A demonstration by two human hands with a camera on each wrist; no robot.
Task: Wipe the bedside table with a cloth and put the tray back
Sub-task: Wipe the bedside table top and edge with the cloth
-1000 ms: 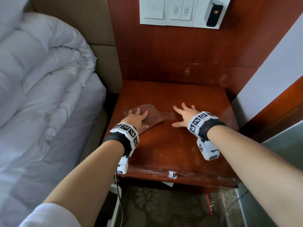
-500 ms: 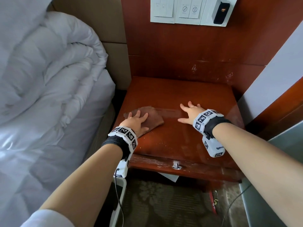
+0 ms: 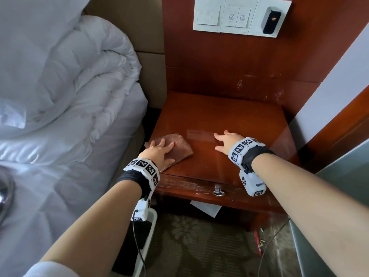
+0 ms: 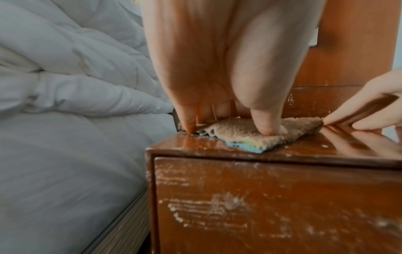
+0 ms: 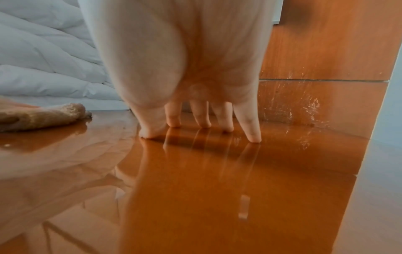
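Observation:
A brown cloth (image 3: 181, 147) with a blue underside lies near the front-left corner of the red-brown bedside table (image 3: 229, 114). My left hand (image 3: 159, 152) presses flat on it, fingers straight and spread. In the left wrist view the fingertips (image 4: 267, 127) push into the cloth (image 4: 239, 137) close to the table's edge. To the cloth's right, my right hand (image 3: 225, 141) rests on the bare top with fingers spread. Its fingertips (image 5: 252, 135) touch the glossy wood (image 5: 217, 189), and the cloth (image 5: 43, 115) sits to its left. I cannot make out a tray.
A bed with a white duvet (image 3: 60, 86) sits tight against the table's left side. A switch panel (image 3: 239, 15) is on the wooden wall behind. The drawer pull (image 3: 217, 191) is at the front. A white device (image 3: 147, 226) and cables lie on the carpet; a grey surface (image 3: 343, 196) stands at right.
My left hand has slid the cloth toward the front-left corner of the table. The right hand has stayed planted near the middle.

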